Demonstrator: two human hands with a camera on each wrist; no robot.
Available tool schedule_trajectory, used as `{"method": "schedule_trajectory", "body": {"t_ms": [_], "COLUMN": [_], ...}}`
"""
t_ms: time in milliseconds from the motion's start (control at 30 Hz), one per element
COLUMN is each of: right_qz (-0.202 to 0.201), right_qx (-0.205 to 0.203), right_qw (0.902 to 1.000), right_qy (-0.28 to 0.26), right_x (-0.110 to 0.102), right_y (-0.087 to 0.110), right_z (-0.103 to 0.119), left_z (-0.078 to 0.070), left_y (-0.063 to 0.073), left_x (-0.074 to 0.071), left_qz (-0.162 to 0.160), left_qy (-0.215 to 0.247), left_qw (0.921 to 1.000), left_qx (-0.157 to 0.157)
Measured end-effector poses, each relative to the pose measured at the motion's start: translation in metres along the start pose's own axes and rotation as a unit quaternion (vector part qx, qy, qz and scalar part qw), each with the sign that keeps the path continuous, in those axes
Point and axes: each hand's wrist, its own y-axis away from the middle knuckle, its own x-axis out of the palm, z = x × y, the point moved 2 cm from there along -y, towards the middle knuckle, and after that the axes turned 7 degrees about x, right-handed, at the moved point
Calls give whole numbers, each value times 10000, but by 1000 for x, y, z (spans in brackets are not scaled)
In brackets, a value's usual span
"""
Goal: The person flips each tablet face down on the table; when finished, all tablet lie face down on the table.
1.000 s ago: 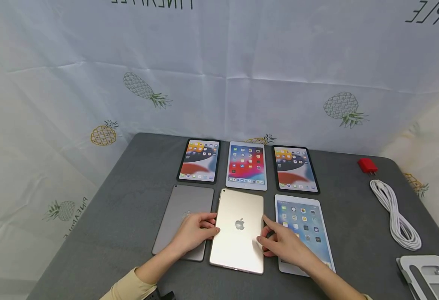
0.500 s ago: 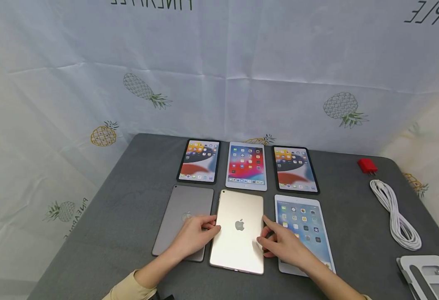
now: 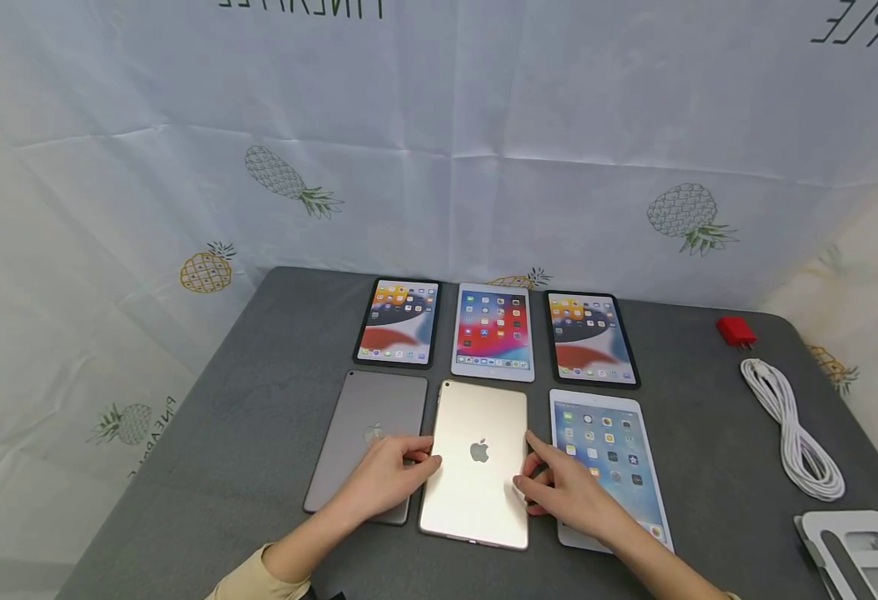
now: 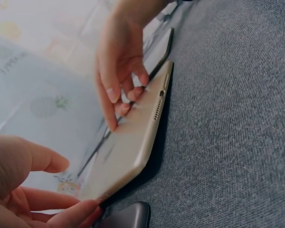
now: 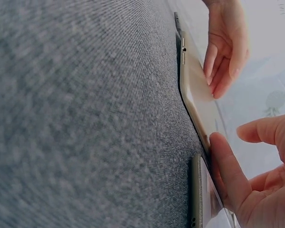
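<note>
In the head view a gold tablet lies face down on the table, its apple logo up. My left hand touches its left edge with the fingertips, over part of a grey face-down tablet. Along the right edge my right hand rests its fingertips, partly covering a white tablet with a lit screen. In the left wrist view the left thumb stands apart from the gold tablet. Seen from the right wrist, the right index fingertip meets its edge while the thumb is raised.
Behind lie a black-framed tablet, a white tablet and another black-framed tablet, screens lit. At the right are a red plug adapter, a coiled white cable and a white slotted stand. Pineapple-print cloth hangs behind.
Almost nothing moves. The left hand has shifted very slightly toward the near side along the gold tablet's edge; the right hand keeps its place.
</note>
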Motion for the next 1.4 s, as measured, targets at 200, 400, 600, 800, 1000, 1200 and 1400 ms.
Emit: {"method": "schedule_trajectory", "body": {"t_ms": [200, 400, 600, 800, 1000, 1200, 1400], "right_qz": [-71, -163, -156, -41, -491, -1161, -1574], "right_qx": [-61, -6, 36, -21, -541, -386, -200], "right_qw": [10000, 9999, 9998, 9994, 9973, 9915, 9842], "right_qy": [34, 31, -90, -342, 49, 445, 787], "right_x": [1, 2, 2, -5, -24, -47, -66], "right_y": [1, 1, 1, 4, 10, 17, 25], "right_z": [-1, -2, -2, -5, -9, -14, -21], "left_z": [-3, -4, -4, -7, -13, -19, -27], "left_y": [4, 5, 5, 4, -3, -13, -24], "left_x": [-1, -1, 0, 9, 24, 41, 52], "left_qz": [107, 211, 179, 129, 290, 477, 576], "left_qy": [97, 215, 193, 380, 1005, 1613, 1752], "left_qw": [9999, 9995, 9997, 9985, 9912, 9813, 9785], "left_qx": [-1, 18, 5, 366, 805, 939, 920]}}
